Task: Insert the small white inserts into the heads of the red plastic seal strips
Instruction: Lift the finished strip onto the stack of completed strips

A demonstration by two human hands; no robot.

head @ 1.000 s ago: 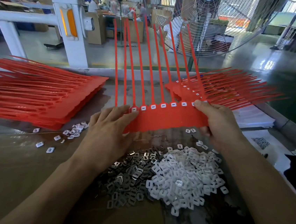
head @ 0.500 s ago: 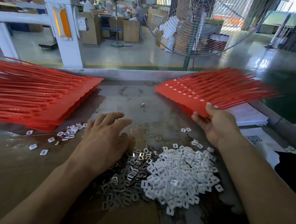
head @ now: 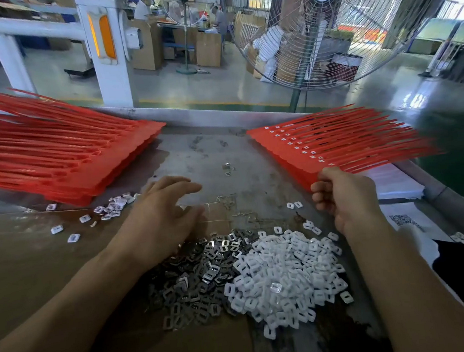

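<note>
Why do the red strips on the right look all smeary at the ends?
Head view: the right stack has motion-blurred tips, while the left stack looks sharper; daylight glares off the wet-looking floor; the wide lens bends the table edge and the fan.

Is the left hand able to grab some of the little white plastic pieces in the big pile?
Probably yes. The left hand hovers open just past the grey metal clips, and the pile of small white plastic inserts lies beside those clips with nothing covering it.
</note>
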